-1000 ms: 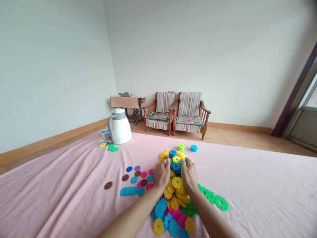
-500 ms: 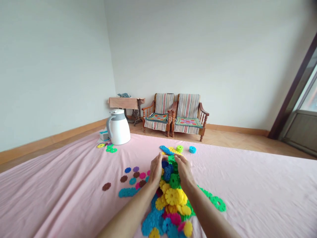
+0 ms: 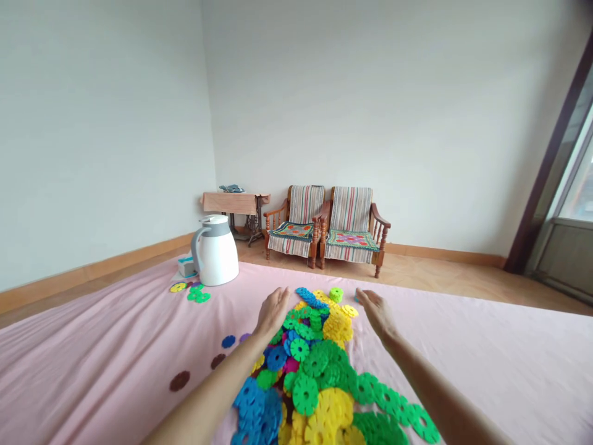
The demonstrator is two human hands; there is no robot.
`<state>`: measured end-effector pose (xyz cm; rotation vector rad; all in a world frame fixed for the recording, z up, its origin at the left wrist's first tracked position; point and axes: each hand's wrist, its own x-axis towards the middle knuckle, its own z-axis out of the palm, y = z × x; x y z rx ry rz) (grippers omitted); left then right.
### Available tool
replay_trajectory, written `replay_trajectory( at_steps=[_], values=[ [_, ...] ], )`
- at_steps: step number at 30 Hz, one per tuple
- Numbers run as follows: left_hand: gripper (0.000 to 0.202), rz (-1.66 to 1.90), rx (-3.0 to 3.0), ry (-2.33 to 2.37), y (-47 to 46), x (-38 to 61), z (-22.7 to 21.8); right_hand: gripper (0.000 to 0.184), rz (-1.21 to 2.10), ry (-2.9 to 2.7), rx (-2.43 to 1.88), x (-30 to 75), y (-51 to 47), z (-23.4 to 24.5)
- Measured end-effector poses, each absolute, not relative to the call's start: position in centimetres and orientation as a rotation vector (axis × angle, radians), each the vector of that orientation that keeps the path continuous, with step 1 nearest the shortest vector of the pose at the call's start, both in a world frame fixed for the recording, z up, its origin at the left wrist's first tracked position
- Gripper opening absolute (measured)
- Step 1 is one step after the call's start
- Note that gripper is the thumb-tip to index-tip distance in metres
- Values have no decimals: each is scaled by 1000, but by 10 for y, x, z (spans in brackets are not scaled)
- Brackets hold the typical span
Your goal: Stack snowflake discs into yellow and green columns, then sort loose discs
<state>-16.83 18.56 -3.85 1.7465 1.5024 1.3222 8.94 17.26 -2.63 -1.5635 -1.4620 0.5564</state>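
Note:
A heap of flower-shaped plastic discs in green, yellow, blue and pink point(image 3: 319, 358) lies between my forearms. Left of its far end, my left hand point(image 3: 273, 313) is held open with the fingers stretched forward and nothing in it. My right hand point(image 3: 377, 312) is open too, right of the heap, apart from the yellow discs point(image 3: 338, 324). Just beyond its fingertips a light blue piece point(image 3: 356, 295) is mostly hidden. A linked row of green discs point(image 3: 393, 402) runs from the heap under my right forearm. Blue discs point(image 3: 257, 408) lie near my left forearm.
Loose brown discs point(image 3: 180, 381) and a dark blue disc point(image 3: 228, 341) lie left on the pink cloth point(image 3: 115, 346). A white and grey jug point(image 3: 217, 253) stands at the back left by a small box point(image 3: 187, 267) and several discs point(image 3: 198, 293). Two wooden armchairs point(image 3: 352, 228) stand beyond.
My hands have moved apart, left hand to the left and right hand to the right. The discs that were between them are spread in a wider heap. The view has tilted up slightly.

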Motion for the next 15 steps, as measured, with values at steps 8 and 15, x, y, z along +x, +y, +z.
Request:
replay_trajectory(
  at_steps=[8, 15],
  values=[
    [51, 798, 2006, 1642, 261, -150, -50, 78, 418, -1364, -1979, 118, 238, -52],
    [48, 608, 2183, 1466, 283, -114, -55, 57, 509, -1650, -1957, 78, 271, -55]
  ],
)
